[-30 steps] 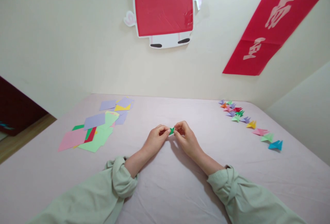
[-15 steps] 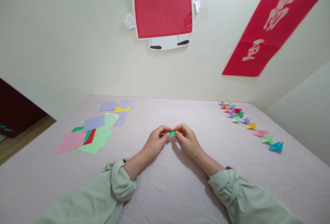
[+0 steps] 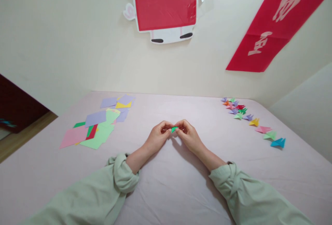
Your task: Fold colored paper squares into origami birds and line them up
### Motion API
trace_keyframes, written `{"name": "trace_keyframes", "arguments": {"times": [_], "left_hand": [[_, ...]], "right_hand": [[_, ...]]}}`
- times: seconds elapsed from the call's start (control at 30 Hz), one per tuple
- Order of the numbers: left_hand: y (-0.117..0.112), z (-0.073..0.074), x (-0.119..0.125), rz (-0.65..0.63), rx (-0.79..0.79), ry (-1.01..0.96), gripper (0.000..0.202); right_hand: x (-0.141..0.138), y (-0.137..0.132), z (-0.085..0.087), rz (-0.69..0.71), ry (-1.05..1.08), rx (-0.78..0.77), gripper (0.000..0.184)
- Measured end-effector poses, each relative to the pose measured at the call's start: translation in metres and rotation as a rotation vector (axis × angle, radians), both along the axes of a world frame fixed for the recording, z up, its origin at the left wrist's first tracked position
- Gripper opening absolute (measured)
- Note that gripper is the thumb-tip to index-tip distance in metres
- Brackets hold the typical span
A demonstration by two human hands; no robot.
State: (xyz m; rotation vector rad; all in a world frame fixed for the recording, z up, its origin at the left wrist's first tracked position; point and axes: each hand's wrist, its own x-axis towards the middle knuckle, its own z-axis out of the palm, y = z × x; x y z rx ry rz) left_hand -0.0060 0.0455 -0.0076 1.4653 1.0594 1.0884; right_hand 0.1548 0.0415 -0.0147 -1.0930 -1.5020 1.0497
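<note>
A small folded piece of green paper (image 3: 174,129) is pinched between my two hands, a little above the middle of the table. My left hand (image 3: 158,133) closes thumb and fingers on its left side. On its right side, my right hand (image 3: 188,134) does the same. The fingertips cover much of the paper, so its exact folds are hidden. Off to the right, several folded paper shapes in many colours run in a line, with a blue one (image 3: 278,143) nearest me and a yellow one (image 3: 254,122) farther back.
Loose sheets lie overlapped at the left, among them a pink sheet (image 3: 74,137), a light green sheet (image 3: 97,138) and a purple sheet (image 3: 95,118). The table (image 3: 166,190) has a pale pink cloth and meets a wall (image 3: 166,69) bearing a red banner (image 3: 269,33).
Both hands still pinch the green paper, which now looks slightly more tilted between the fingertips. The whole view has shifted a little, so the table and wall decorations appear higher.
</note>
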Motion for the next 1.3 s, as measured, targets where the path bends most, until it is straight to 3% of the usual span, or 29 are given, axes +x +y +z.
{"name": "trace_keyframes", "arguments": {"times": [0.87,1.3], "left_hand": [[-0.0004,0.0000,-0.0005,-0.015,0.007,0.032,0.014],[-0.0005,0.0016,0.0004,0.004,0.013,0.010,0.013]], "right_hand": [[0.0001,0.0011,-0.0029,0.007,-0.072,0.054,0.003],[-0.0005,-0.0016,0.0002,0.011,-0.101,0.056,0.009]]}}
